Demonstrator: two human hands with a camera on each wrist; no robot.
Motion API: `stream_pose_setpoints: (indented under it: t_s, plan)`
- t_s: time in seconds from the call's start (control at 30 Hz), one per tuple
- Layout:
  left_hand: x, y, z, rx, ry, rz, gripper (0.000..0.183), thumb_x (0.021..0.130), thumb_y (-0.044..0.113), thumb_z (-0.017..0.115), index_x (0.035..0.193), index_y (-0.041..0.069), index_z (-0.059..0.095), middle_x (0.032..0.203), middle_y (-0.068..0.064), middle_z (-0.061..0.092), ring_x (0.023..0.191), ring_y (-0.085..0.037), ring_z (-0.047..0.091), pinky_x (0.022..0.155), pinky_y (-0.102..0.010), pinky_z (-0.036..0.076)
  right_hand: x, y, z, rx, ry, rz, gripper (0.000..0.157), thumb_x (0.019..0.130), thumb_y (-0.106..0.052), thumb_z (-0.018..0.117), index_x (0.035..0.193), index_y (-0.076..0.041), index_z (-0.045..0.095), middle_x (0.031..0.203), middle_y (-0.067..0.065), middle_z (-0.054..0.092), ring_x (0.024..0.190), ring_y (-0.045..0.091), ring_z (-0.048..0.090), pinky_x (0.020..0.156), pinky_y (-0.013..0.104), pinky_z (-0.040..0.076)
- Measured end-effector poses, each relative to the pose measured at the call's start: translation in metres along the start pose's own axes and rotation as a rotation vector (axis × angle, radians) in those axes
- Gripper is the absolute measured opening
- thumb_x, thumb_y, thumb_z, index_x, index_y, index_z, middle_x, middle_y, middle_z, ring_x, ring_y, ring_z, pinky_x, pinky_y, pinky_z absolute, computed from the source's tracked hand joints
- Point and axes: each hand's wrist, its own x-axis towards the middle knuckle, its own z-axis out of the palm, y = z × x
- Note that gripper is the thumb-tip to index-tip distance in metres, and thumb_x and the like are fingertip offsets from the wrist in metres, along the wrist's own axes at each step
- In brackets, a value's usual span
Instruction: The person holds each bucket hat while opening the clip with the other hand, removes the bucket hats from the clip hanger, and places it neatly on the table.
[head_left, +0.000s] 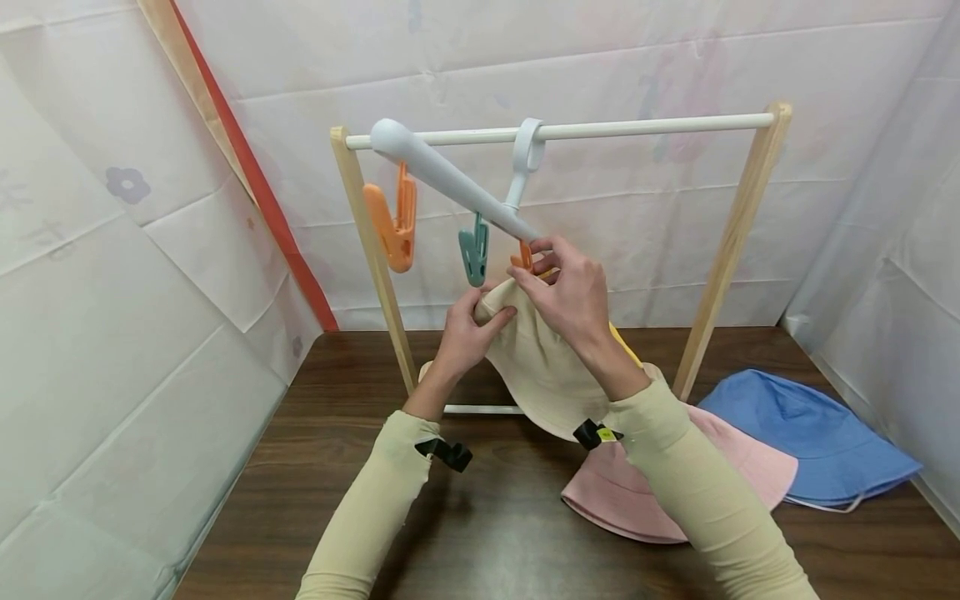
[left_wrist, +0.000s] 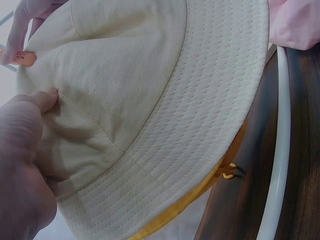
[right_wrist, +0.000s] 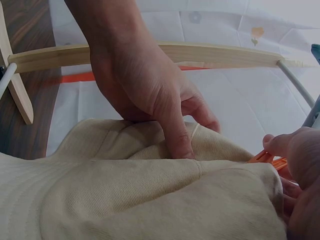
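Observation:
A cream bucket hat hangs below a light grey hanger, its crown uppermost and its brim low. My left hand pinches the crown cloth between thumb and fingers. With my right hand I pinch an orange clothespin at the hanger's lower end, right at the top of the hat. In the right wrist view the clothespin meets the crown's edge. Yellow cloth shows along the brim's underside in the left wrist view.
A larger orange clothespin and a green one hang from the hanger. The hanger hooks over a rack's white bar between wooden posts. A pink hat and a blue hat lie on the dark wooden table.

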Motion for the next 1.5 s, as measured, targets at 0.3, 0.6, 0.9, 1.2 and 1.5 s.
stream_pose_setpoints:
  t_s: [0.3,0.6,0.9,1.2,1.5]
  plan:
    - [-0.0012,0.0026,0.0003,0.006,0.004,-0.012,0.041,0.103,0.012,0.082,0.14,-0.001,0.069,0.126,-0.024,0.076,0.105,-0.025,0.067,0.088,-0.032,0.052,-0.0005,-0.0014,-0.0002,0.0,0.006,0.001,0.034,0.098,-0.02,0.09,0.119,0.002,0.075,0.099,0.025,0.085,0.081,0.038,0.085,0.074,0.055,0.07]
    - [-0.0021,0.004,0.0011,-0.003,0.007,-0.008,0.039,0.103,0.011,0.082,0.139,-0.001,0.07,0.124,-0.023,0.077,0.102,-0.019,0.065,0.088,-0.029,0.051,-0.0008,-0.0001,0.0,0.007,0.012,-0.003,0.033,0.098,-0.019,0.089,0.119,0.003,0.075,0.099,0.024,0.085,0.082,0.039,0.085,0.075,0.055,0.07]
    - [-0.0033,0.0048,0.0016,-0.007,0.01,-0.006,0.037,0.103,0.012,0.082,0.137,0.0,0.071,0.124,-0.023,0.077,0.099,-0.014,0.064,0.086,-0.026,0.051,-0.0014,0.0,-0.0002,0.014,0.025,-0.015,0.032,0.099,-0.018,0.088,0.119,0.003,0.075,0.098,0.025,0.085,0.079,0.04,0.085,0.074,0.056,0.07]
    - [-0.0043,0.0042,0.0027,-0.006,0.004,-0.004,0.039,0.103,0.012,0.081,0.138,0.0,0.071,0.125,-0.024,0.078,0.098,-0.014,0.066,0.084,-0.026,0.052,-0.0015,-0.001,-0.0025,0.018,0.015,-0.001,0.031,0.099,-0.015,0.088,0.119,0.004,0.075,0.099,0.025,0.085,0.08,0.04,0.085,0.076,0.056,0.071]
    - [-0.0042,0.0017,0.0038,0.008,0.005,0.005,0.03,0.104,0.013,0.081,0.127,-0.002,0.072,0.111,-0.023,0.077,0.09,-0.012,0.064,0.078,-0.024,0.05,-0.0008,-0.0017,-0.0035,0.008,0.006,0.011,0.029,0.099,-0.016,0.087,0.118,0.002,0.076,0.098,0.023,0.085,0.078,0.036,0.084,0.069,0.036,0.066]
